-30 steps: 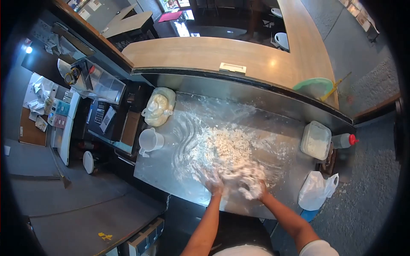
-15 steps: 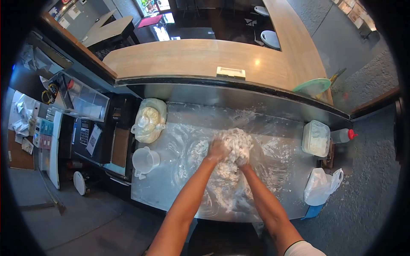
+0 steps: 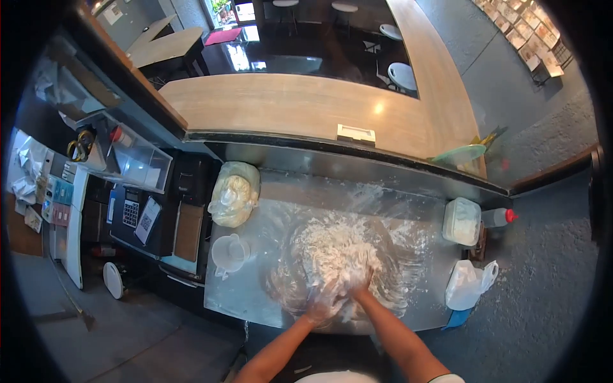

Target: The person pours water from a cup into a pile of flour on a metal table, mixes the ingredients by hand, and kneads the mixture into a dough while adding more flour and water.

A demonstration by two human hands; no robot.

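A wide heap of crumbly, floury dough [image 3: 335, 246] lies spread on the steel worktop [image 3: 246, 297]. My left hand [image 3: 324, 302], coated in flour, rests at the near edge of the heap with its fingers stretched out. Close beside it, my right hand [image 3: 359, 281] touches the near right part of the dough. Its fingers blend into the flour, so their shape is hard to make out. White streaks of flour surround the heap.
At the left stand a tied plastic bag [image 3: 234, 195] and a clear measuring jug [image 3: 230, 253]. To the right are a lidded tub [image 3: 461, 221], a red-capped bottle [image 3: 499, 217] and a white plastic bag [image 3: 469, 285]. A steel wall [image 3: 332, 170] borders the far side.
Both hands have come back from the middle of the worktop to its near side. The dough, bunched up between them before, now lies flatter and wider. The view has shifted slightly.
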